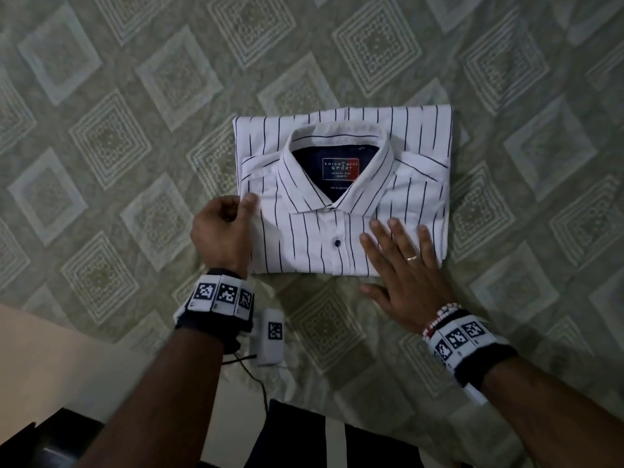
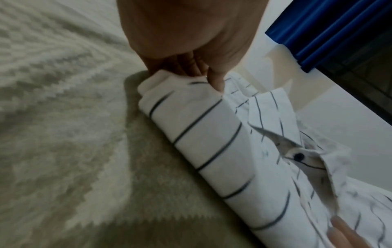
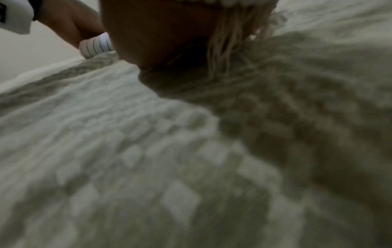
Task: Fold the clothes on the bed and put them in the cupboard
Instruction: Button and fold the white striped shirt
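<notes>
A white shirt with thin dark stripes (image 1: 344, 197) lies folded into a neat rectangle on the bed, collar up and label showing. My left hand (image 1: 229, 228) grips its near-left edge, thumb on top and fingers curled under the fold; the left wrist view shows the fingers (image 2: 191, 67) tucked beneath the shirt (image 2: 212, 134). My right hand (image 1: 401, 261) lies flat with straight, spread fingers on the near-right part of the shirt, palm partly on the bedspread. In the right wrist view only the heel of the right hand (image 3: 161, 33) and a corner of the shirt (image 3: 95, 47) show.
The green bedspread with a diamond pattern (image 1: 135, 113) fills the view. A small white tagged box with a black cable (image 1: 270, 336) lies near my left wrist. A pale floor strip (image 1: 40, 359) borders the bed at lower left. A blue curtain (image 2: 328, 30) hangs beyond the bed.
</notes>
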